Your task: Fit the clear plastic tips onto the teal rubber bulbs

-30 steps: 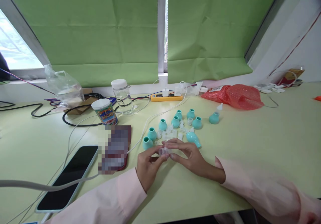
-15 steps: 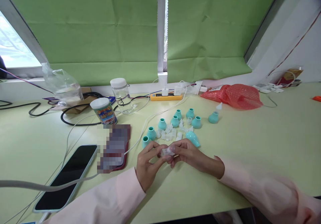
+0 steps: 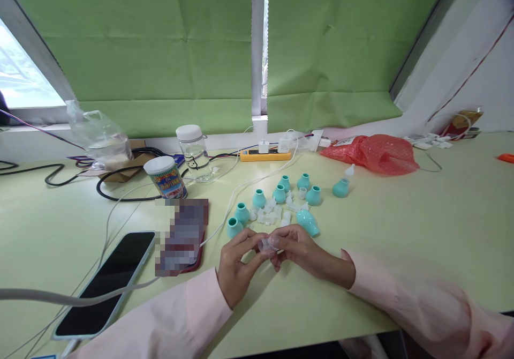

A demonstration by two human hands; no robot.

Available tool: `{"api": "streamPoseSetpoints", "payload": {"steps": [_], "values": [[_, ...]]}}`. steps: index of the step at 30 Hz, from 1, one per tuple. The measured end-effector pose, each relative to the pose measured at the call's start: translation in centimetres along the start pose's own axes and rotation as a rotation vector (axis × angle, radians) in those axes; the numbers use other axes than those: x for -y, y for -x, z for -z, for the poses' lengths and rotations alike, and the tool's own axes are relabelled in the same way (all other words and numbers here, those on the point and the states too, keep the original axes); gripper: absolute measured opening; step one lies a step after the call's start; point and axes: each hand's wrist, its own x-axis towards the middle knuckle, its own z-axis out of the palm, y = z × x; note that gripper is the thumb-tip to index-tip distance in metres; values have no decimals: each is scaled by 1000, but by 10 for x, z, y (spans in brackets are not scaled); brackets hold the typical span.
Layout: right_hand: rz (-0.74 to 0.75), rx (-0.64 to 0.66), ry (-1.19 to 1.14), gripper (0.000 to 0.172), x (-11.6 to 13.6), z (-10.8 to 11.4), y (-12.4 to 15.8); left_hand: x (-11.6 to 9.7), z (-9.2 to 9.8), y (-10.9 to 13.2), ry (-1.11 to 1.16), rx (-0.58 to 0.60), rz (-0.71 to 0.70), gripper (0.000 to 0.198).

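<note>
My left hand (image 3: 240,262) pinches a small clear plastic cup-shaped piece (image 3: 264,245) between thumb and forefinger. The fingers of my right hand (image 3: 299,251) close on the same piece from its right side; whether they hold a second small part is hidden. Just beyond my hands lie several loose translucent plastic parts (image 3: 270,217). Around these stand several teal rubber bulbs (image 3: 259,198), upright with their open necks up. One teal bulb (image 3: 307,223) lies on its side near my right hand. Farther right, another teal bulb (image 3: 341,188) carries a white pointed nozzle (image 3: 349,170).
At the left lie a black-screened phone (image 3: 105,281) and a blurred device in a red case (image 3: 196,260), with white cables nearby. A printed tub (image 3: 166,178) and a clear jar (image 3: 196,152) stand behind them. Farther back are an orange power strip (image 3: 265,156) and a red bubble-wrap bag (image 3: 373,154).
My right fingers have shifted slightly on the clear piece, and more of its cup shape shows. My left hand stays almost still. The bulbs and loose parts lie as before.
</note>
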Motion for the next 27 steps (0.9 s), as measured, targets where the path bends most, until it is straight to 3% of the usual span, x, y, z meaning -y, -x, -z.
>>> {"api": "streamPoseSetpoints", "payload": {"steps": [7,12,17,21,27], "values": [[-63,61,-153,19,-2,1,0,1,-1,1,17,10,2,14],[-68,53,-225,31,-3,2,0,-1,-2,2,45,-9,2,14],[-26,66,-138,24,-2,0,0,-4,-1,3,29,11,21,13],[69,-4,23,27,1,-4,2,-3,-1,3,22,17,17,14],[130,-50,103,23,4,-7,5,0,-1,4,-46,-52,-98,18]]}}
